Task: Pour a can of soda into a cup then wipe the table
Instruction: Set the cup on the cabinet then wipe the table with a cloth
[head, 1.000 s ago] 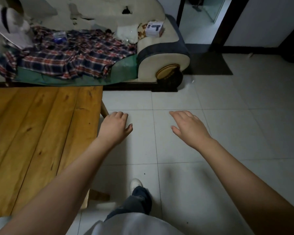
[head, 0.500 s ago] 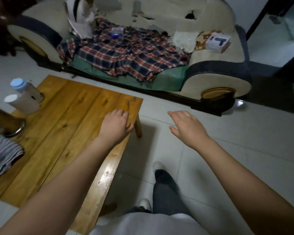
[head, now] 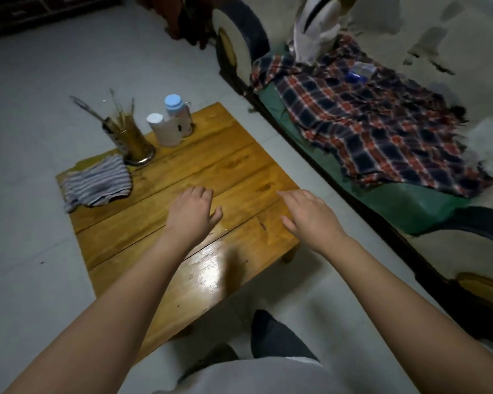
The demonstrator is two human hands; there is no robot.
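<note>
A low wooden table [head: 234, 172] fills the middle of the view. At its far corner stands a white cup [head: 165, 130], and right behind it a white container with a light-blue lid [head: 180, 116]. A striped grey cloth [head: 97, 183] lies crumpled on the table's left edge. My left hand [head: 192, 213] hovers palm down over the table's middle, fingers apart, holding nothing. Over the table's right edge my right hand [head: 310, 214] is also palm down, open and empty. I cannot make out a soda can.
A brass-coloured holder [head: 131, 140] with sticks stands between the cloth and the cup. A worn sofa [head: 427, 211] with a plaid blanket [head: 382, 123] runs along the table's right side. Pale tiled floor [head: 40, 89] surrounds the table. My knee [head: 273, 336] is near the table's front edge.
The view has swung left, bringing the whole table, cup, cloth and holder into sight. Both hands now hang over the tabletop instead of the floor; their open pose is unchanged.
</note>
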